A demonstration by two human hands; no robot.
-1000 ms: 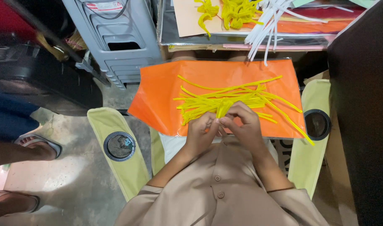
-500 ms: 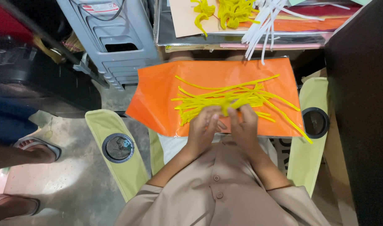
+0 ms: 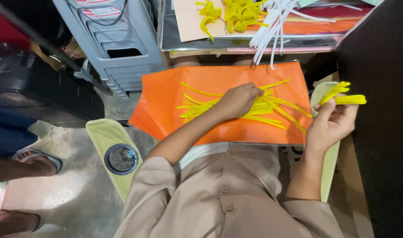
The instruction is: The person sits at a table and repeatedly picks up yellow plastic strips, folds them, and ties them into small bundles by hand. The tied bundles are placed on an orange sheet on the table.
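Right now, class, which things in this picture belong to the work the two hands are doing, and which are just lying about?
In use:
- left hand on the pile of yellow strips
- right hand holding a folded yellow piece
- orange sheet under the pile

Lying about:
- white strips
- finished yellow shapes on the shelf
- grey plastic stool
- sandalled foot of another person

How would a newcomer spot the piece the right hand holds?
Start at the orange sheet on the lap, then look right, past its edge. There the right hand pinches a folded yellow fuzzy strip; unlike the loose yellow strips, it is lifted off the sheet.
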